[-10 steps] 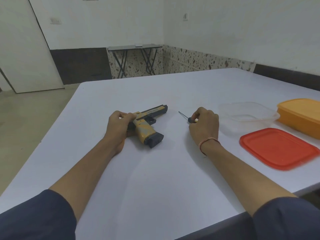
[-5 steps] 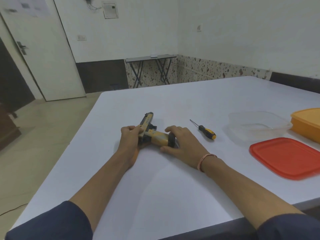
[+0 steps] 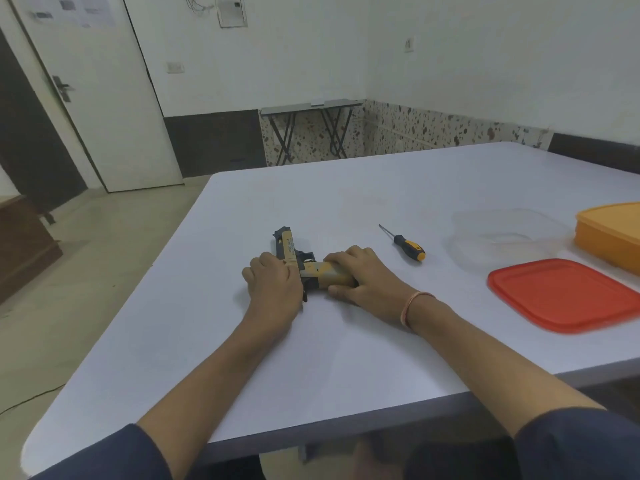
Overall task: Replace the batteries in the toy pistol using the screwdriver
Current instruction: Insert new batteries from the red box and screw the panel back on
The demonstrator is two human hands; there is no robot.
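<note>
While left hand [image 3: 273, 285] clasps the toy pistol [image 3: 288, 250], right hand's [image 3: 367, 279] fingers wrap its grip.

white table [image 3: 346, 358], rounded near-left corner, dark edge band. toy pistol [image 3: 286, 247] flat on top, barrel pointing away, grip lying to right. screwdriver [image 3: 408, 247] just right of toy pistol, not touching, tip angled away and left. clear tub [image 3: 464, 258] further right of toy pistol. red lid [image 3: 564, 294] flat, right of toy pistol, nearer than tub. orange lidded box [image 3: 609, 233] furthest right of toy pistol, cut by frame edge.
</note>
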